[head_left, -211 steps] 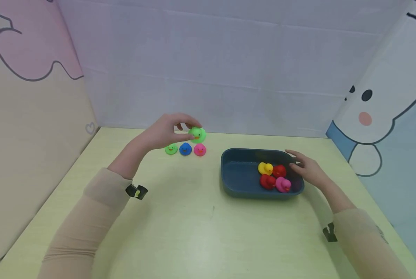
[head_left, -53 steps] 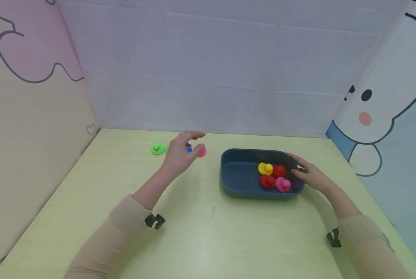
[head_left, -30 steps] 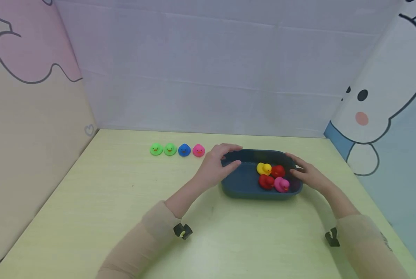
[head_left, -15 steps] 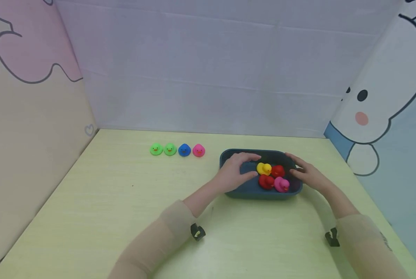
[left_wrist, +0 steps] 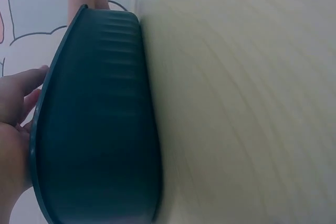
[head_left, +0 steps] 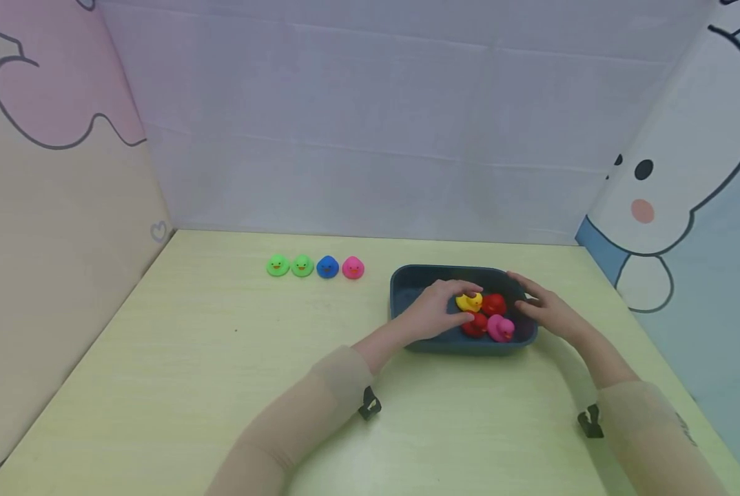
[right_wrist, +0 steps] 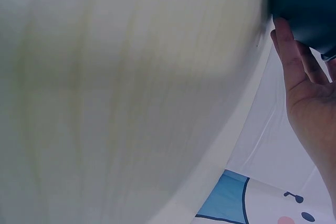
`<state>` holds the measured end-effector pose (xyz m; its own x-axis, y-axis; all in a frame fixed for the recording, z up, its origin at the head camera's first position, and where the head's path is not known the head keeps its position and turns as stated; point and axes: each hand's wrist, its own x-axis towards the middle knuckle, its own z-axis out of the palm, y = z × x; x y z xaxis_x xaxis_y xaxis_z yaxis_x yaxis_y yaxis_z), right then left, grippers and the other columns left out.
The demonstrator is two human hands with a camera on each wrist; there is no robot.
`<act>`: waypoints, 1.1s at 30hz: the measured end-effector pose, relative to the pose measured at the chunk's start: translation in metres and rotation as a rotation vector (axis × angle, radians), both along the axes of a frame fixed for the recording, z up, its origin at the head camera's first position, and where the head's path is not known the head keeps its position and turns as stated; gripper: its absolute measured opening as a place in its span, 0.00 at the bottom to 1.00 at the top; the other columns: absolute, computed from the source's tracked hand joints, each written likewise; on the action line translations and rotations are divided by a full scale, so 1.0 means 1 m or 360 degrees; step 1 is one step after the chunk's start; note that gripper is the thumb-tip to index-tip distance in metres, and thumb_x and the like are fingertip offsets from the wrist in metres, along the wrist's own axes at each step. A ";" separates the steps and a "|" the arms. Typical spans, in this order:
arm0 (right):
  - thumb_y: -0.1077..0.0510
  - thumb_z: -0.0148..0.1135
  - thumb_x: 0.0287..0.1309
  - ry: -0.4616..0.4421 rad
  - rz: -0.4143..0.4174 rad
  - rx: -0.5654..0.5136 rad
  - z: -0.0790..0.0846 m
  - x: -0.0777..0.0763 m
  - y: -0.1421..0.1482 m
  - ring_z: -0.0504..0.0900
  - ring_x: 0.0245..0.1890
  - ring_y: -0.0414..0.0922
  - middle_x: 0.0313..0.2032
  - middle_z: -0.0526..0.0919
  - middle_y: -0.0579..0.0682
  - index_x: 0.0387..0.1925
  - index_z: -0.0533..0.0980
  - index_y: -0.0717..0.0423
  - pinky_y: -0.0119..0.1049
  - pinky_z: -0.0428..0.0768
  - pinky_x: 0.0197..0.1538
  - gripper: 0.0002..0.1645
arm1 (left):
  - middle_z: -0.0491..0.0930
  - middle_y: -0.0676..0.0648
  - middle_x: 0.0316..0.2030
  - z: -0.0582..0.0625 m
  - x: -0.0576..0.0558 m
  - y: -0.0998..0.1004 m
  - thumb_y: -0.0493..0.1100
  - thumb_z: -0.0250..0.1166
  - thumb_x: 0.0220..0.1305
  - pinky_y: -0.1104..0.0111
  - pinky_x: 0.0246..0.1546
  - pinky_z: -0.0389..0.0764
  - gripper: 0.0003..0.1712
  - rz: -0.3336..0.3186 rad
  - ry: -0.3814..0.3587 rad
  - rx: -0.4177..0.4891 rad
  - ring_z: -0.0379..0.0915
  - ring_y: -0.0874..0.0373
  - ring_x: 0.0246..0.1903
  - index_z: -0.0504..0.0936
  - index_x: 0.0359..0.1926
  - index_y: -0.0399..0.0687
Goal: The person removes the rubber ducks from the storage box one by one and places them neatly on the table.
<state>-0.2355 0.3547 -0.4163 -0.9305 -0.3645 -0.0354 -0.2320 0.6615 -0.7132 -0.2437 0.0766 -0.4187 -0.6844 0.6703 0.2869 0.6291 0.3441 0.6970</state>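
Note:
A dark blue-green plastic tub (head_left: 419, 344) stands on the table, holding a yellow rubber duck (head_left: 467, 303), two red ducks, one at the back (head_left: 495, 304) and one in front (head_left: 478, 326), and a pink duck (head_left: 501, 328). My left hand (head_left: 435, 310) hangs over the tub, fingers spread above the yellow duck and thumb overlapping the front red duck; nothing is held. My right hand (head_left: 552, 313) holds the tub's right end, thumb over the rim. In the right wrist view, its fingers (right_wrist: 285, 40) lie along the outer wall.
Two green ducks (head_left: 278, 265) (head_left: 302, 266), a blue duck (head_left: 328, 267) and a pink duck (head_left: 353, 268) form a row at the back of the pale wooden table (head_left: 233, 386). Behind stands a white-draped wall (head_left: 370, 138), with cartoon-printed panels at both sides.
Seven seconds ago my left hand held a green duck above the row; that duck now sits at the row's left end. The hand then moved right, over the tub. My right hand stayed put.

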 end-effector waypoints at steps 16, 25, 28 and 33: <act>0.60 0.51 0.67 0.0022 0.0022 -0.0019 0.001 0.000 0.000 0.53 0.64 0.76 0.70 0.48 0.68 0.72 0.46 0.59 0.62 0.65 0.57 0.38 | 0.78 0.52 0.51 -0.007 -0.020 0.024 0.43 0.67 0.58 0.78 0.52 0.72 0.26 -0.0144 -0.0020 -0.0395 0.71 0.62 0.52 0.74 0.59 0.51; 0.59 0.50 0.68 0.0010 0.0003 -0.0031 0.000 0.000 0.000 0.54 0.63 0.76 0.70 0.48 0.68 0.72 0.47 0.59 0.61 0.67 0.56 0.37 | 0.78 0.55 0.50 -0.014 -0.024 0.029 0.45 0.67 0.58 0.75 0.52 0.70 0.25 -0.0150 0.0028 -0.0526 0.70 0.64 0.50 0.76 0.58 0.54; 0.59 0.50 0.68 0.0009 0.0007 -0.0029 -0.001 0.000 0.000 0.54 0.63 0.76 0.70 0.48 0.69 0.72 0.47 0.59 0.61 0.67 0.56 0.37 | 0.79 0.56 0.51 -0.014 -0.024 0.030 0.45 0.67 0.59 0.73 0.55 0.69 0.24 -0.0154 0.0038 -0.0551 0.69 0.64 0.51 0.77 0.57 0.54; 0.59 0.49 0.68 -0.0010 0.0011 -0.0049 -0.002 -0.001 0.000 0.54 0.63 0.76 0.70 0.47 0.69 0.72 0.47 0.59 0.61 0.68 0.54 0.37 | 0.79 0.56 0.50 -0.016 -0.024 0.032 0.45 0.67 0.59 0.75 0.55 0.68 0.21 -0.0145 0.0050 -0.0560 0.70 0.64 0.50 0.79 0.55 0.55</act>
